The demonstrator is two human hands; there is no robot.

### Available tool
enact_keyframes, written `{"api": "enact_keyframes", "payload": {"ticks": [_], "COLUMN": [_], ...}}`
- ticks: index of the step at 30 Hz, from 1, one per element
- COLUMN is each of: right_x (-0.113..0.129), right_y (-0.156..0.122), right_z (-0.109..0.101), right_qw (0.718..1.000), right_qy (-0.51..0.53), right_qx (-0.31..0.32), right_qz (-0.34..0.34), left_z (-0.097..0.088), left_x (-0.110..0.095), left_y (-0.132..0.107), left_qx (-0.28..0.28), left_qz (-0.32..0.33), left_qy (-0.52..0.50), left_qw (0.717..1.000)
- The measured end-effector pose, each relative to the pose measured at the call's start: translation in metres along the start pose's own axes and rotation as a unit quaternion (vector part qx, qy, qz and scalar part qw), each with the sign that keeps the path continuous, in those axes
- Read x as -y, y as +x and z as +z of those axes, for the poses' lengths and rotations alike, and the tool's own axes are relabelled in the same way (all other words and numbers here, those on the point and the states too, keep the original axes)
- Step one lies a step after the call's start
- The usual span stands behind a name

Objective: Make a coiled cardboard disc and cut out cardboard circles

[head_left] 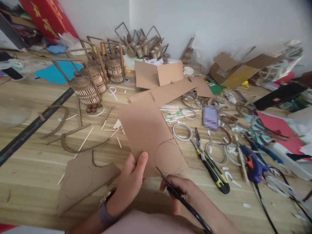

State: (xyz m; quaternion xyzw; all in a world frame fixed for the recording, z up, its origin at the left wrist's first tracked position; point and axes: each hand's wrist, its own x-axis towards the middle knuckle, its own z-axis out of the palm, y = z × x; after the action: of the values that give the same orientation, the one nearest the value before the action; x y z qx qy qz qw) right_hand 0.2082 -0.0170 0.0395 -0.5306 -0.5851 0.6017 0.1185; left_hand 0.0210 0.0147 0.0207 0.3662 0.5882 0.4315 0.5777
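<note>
Right hand (pixel 185 195) nearest, fingers wrapped tight round black scissors (pixel 180 196), tips meeting the brown cardboard sheet (pixel 146 126) just above it. Left hand (pixel 131 182) pinches that sheet's lower edge, thumb on top. Plain matte cardboard, a pencilled circle (pixel 168 158) beside the blades. Gold characters on the far red box (pixel 48 16), unreadable.

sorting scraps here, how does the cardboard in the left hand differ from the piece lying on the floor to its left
The held cardboard is lifted in the left hand, its drawn circle uncut; the floor piece lies flat, untouched. The held cardboard is a long strip with straight sides; the floor piece is wider, with a curved bite cut from its top edge. Both are plain brown and bear a circle outline.
</note>
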Motion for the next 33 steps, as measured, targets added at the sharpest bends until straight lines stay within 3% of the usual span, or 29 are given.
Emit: {"api": "enact_keyframes", "payload": {"ticks": [11,20,33], "right_x": [-0.019,0.000,-0.015], "right_y": [0.000,-0.004,0.001], "right_z": [0.012,0.012,0.017], "right_qw": [0.997,0.996,0.996], "right_qy": [0.035,0.041,0.069], "right_qx": [-0.038,-0.065,-0.025], "right_qz": [-0.056,-0.036,-0.055], "left_z": [0.000,0.002,0.000], "left_x": [0.004,0.001,0.006], "left_y": [0.001,-0.003,-0.007], "left_qx": [-0.009,-0.023,-0.012], "left_qz": [0.024,0.029,0.049], "left_qy": [0.044,0.051,0.094], "left_qw": [0.999,0.998,0.994]}}
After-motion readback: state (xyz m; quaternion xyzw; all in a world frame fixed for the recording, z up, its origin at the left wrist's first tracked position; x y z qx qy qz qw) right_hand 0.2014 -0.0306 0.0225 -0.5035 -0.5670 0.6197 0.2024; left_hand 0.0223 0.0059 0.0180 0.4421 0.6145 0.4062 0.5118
